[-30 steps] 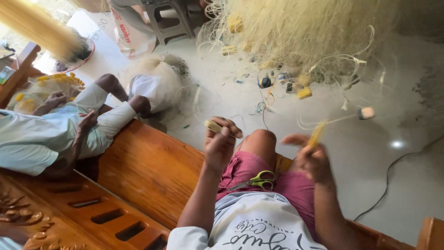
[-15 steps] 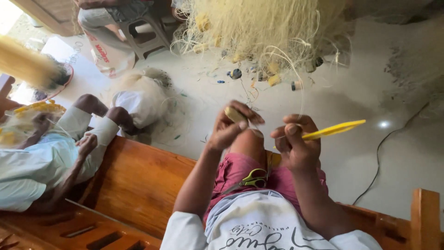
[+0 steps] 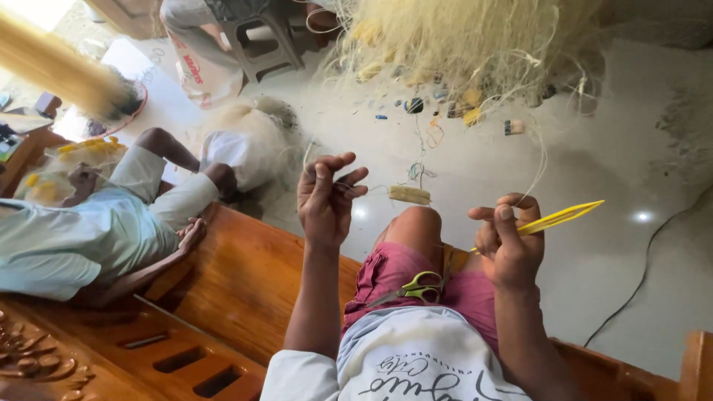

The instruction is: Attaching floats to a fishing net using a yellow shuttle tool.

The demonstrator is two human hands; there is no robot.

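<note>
Above the lap, the left hand (image 3: 324,199) is pinching thin line near a float (image 3: 409,194) while the right hand (image 3: 509,249) is gripping a yellow needle (image 3: 562,216), so slack twine is likely risking a snag or slipped knot.

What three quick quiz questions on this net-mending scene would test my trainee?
1. True or false: the right hand has a grip on a yellow netting needle.
2. What lies on the person's lap? A) scissors with green handles B) a hammer C) a cup
3. What hangs on the line just beside the left hand?

Key: 1. True. 2. A. 3. A small pale float, with the net pile on the floor beyond it.
</note>
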